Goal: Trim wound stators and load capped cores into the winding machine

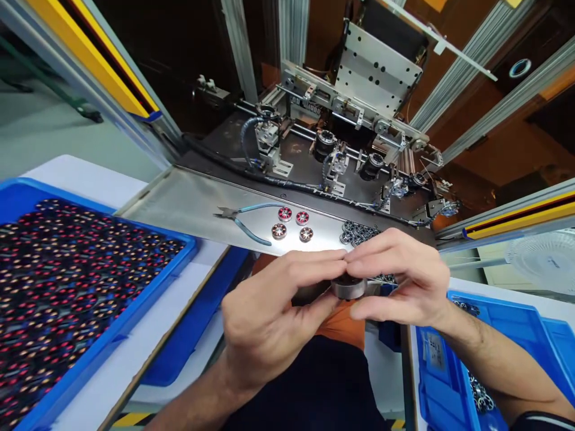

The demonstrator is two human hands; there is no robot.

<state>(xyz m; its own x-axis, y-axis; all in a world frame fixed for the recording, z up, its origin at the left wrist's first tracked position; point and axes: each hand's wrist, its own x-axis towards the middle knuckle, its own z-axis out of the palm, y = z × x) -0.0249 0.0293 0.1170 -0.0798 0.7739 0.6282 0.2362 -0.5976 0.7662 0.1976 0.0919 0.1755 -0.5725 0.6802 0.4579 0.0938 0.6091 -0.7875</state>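
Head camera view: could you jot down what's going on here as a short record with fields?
left hand: left hand pinches a small round metal part from its side
right hand: right hand pinches the same part from the other side
metal shelf: four small wound parts, blue-handled cutters, a pile of dark rings
left side: blue tray full of red and dark parts
right side: blue bin with a few metal rings
behind: machine with fixtures
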